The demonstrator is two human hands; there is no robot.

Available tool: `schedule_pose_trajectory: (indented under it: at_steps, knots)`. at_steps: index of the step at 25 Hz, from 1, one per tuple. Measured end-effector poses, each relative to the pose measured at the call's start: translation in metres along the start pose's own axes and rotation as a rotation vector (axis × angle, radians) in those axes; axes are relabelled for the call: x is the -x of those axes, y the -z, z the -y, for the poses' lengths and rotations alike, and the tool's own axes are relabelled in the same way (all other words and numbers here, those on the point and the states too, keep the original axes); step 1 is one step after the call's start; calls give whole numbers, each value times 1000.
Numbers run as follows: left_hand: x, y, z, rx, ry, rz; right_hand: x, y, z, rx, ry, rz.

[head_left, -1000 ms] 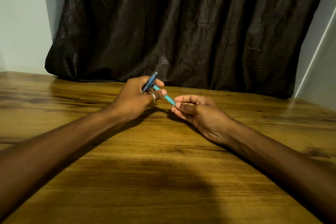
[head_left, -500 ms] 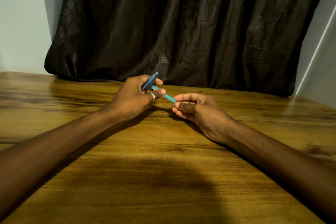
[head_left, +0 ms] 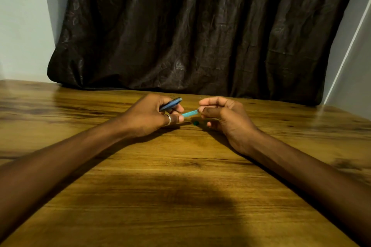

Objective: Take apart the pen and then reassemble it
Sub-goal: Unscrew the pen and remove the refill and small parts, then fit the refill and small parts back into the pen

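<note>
1. Left grip (head_left: 149,116) pinches the teal pen tube (head_left: 189,114) at its left end, with a dark blue pen part (head_left: 171,104) tucked above.
2. Right grip (head_left: 224,117) pinches the tube's right end.
3. Axis runs left-right, low over the counter (head_left: 180,166); the pull likely goes along it.

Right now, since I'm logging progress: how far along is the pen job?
Done: the dark blue piece is off the teal barrel, gripped in the left hand. In hand: the right hand pinches the barrel's far end, left fingers the other. Left: the pen is not back together yet.
</note>
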State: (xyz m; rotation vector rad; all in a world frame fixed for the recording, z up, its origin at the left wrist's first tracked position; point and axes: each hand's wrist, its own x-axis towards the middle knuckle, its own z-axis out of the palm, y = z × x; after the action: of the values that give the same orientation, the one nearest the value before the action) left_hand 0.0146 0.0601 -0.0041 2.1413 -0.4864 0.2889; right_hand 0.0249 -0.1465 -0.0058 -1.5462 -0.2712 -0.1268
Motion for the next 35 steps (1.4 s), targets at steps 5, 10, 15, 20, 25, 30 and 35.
schedule_pose_trajectory:
  at_steps: [5,10,15,20,25,30,35]
  knots:
    - [1,2,2,37,30,-28,-2,5,2,50,56,-77]
    - [1,10,8,-106,41,-8,-5,20,11,94,106,-223]
    - [5,8,4,-349,17,50,-8,28,8,152,93,-254]
    - [7,8,4,-471,-6,67,-8,25,7,166,79,-228]
    - [5,11,-1,-493,-23,60,-7,25,8,177,85,-212]
    - [3,14,-13,-285,73,46,-9,26,8,165,97,-227]
    - [5,13,-17,-63,36,92,-9,25,8,152,103,-212]
